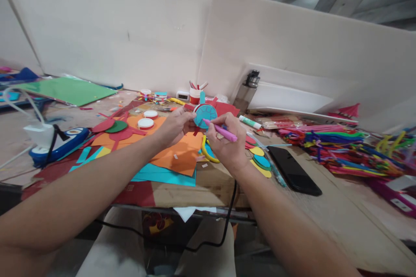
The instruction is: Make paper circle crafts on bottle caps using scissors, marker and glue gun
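Note:
Pinched by its edge in my left hand [178,126] is a round blue paper disc [205,114] with dark drawn lines and a blue strip standing up at its top. My right hand [229,140] is closed around a pink pen [224,131], its tip at the disc's lower part. Below the hands lie orange paper sheets [177,156] and blue sheets [169,175]. Close to my right hand are a yellow curved handle [208,151] and several small paper discs [260,162]. Red paper cutouts [105,125] and white round lids [146,123] lie left of the disc.
A black phone [294,169] lies at the right, with bundles of pipe cleaners [338,140] behind it. A glue stick [249,121] and a bottle [248,88] stand near the wall board. At the left are a power strip [61,145] and a green sheet [65,88]. A black cable [229,212] hangs at the front edge.

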Available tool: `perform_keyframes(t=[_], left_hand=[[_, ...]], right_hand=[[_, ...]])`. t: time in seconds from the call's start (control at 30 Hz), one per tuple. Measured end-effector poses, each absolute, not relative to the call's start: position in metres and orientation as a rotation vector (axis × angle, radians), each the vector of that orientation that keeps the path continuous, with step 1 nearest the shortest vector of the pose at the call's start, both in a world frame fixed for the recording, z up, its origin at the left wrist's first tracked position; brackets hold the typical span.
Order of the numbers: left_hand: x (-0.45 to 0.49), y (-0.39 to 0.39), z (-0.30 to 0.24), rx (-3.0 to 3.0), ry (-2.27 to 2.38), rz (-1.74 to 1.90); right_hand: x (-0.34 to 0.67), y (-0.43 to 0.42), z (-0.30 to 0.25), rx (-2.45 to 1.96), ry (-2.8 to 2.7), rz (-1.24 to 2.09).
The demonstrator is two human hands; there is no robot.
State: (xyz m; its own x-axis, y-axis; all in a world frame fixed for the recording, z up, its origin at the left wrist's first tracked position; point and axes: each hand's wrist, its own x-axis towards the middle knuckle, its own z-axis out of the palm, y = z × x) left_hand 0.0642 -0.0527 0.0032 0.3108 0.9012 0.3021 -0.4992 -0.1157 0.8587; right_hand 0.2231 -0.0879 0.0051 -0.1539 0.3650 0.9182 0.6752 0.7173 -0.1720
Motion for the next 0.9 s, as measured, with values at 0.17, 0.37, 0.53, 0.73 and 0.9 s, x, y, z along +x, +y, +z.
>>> perform_keyframes(t=[0.17, 0.37, 0.53, 0.73, 0.9], left_hand=[[0.0641, -0.0526, 0.0021, 1.153, 0.472, 1.246], [0.0648, -0.0525, 0.001, 1.155, 0.46, 1.237], [0.0651, -0.0525, 0.0015, 1.155, 0.457, 1.239], [0.0648, -0.0521, 0.0002, 1.155, 0.471, 1.236], [0.0654, -0.0528, 0.0016, 1.156, 0.474, 1.241]], right_hand=[[0.2226, -0.0876, 0.0056, -0.82, -1.76, -0.358], [0.2224, -0.0878, 0.0059, -0.797, -1.758, -0.371], [0.2227, -0.0888, 0.006, -0.805, -1.768, -0.349], [0.2212, -0.0897, 0.0051, -0.767, -1.799, -0.347], [0.2186, -0.0896, 0.0046, -0.755, -1.803, -0.378]])
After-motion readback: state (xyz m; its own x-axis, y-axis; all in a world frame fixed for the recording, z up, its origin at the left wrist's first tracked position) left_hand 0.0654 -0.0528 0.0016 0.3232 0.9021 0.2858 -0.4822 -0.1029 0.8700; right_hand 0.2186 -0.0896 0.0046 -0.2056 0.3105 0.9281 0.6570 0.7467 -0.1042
